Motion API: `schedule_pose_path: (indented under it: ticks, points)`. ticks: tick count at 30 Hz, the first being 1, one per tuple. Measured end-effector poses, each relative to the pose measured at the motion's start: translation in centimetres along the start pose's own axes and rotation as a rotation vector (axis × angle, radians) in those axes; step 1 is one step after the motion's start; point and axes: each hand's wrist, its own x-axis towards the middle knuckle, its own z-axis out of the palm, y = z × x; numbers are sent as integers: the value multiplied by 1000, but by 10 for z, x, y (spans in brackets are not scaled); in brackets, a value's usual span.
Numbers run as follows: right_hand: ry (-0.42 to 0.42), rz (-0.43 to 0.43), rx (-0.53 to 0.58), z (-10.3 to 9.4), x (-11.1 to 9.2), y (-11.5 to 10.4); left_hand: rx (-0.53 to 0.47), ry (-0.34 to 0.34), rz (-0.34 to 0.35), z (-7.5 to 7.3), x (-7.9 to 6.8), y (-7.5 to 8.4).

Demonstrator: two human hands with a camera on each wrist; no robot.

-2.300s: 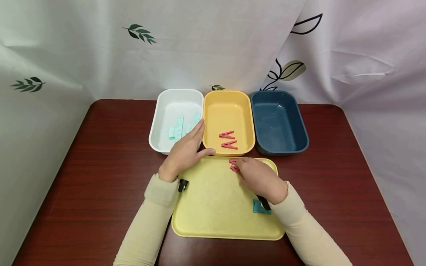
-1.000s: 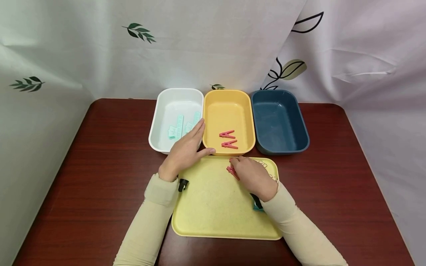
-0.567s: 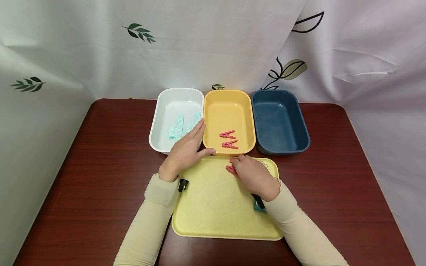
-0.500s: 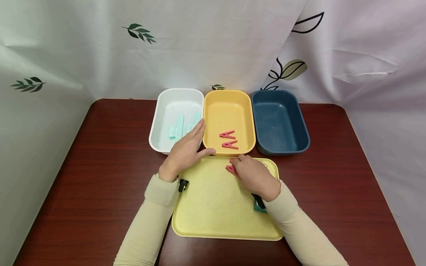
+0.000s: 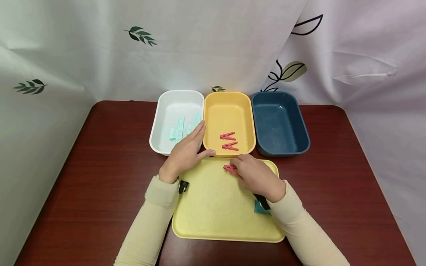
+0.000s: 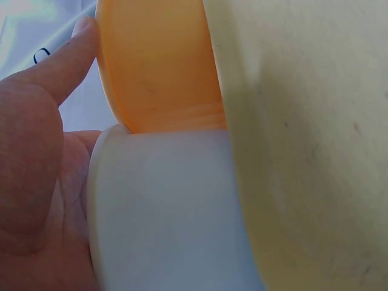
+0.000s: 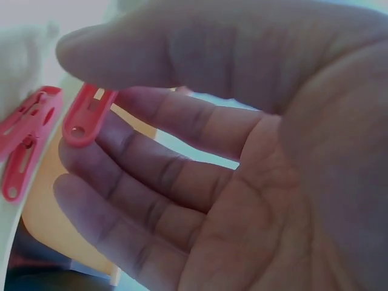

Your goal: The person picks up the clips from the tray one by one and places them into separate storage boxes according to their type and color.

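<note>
My right hand (image 5: 257, 175) is over the upper right of the yellow tray (image 5: 213, 218). In the right wrist view, its thumb and fingers pinch a red clothespin (image 7: 88, 118), hidden in the head view. Another red clothespin (image 5: 232, 170) lies on the tray just left of those fingers. My left hand (image 5: 184, 155) rests with straight fingers across the near corner of the white bin (image 5: 154, 129), its thumb touching the rim of the yellow bin (image 5: 213, 153). Two more red clothespins (image 5: 229, 146) lie in the yellow bin. Two mint ruler-shaped clips (image 5: 180, 127) are in the white bin, one partly covered by my left hand.
A dark blue bin (image 5: 279, 127) stands right of the yellow one; all three are side by side behind the tray. A teal object (image 5: 261, 208) lies on the tray, partly hidden by my right wrist. The dark red table (image 5: 100, 166) surrounds everything.
My right hand has shifted slightly on the tray, and the upper of the two clothespins by its fingers has gone from the head view. The lower one sits slightly further left. My left hand stays put.
</note>
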Motion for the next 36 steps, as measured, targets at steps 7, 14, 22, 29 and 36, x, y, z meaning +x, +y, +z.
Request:
schedule_pose_path:
  ticks: [7,14,22,29,36]
  points:
    - [-5,-19,18,-8,-1,1,3,4,2,-1,0,1]
    - [27,-15,28,-15,-2,3,-2,3,4,-1,-1,1]
    - [52,-24,4,-21,-1,6,-5,-6,-4,-1,-1,1]
    - [62,-13,37,-25,1,9,-3,-5,1,0,-1,0]
    - [89,19,78,-29,4,12,-1,5,9,0,-1,-1]
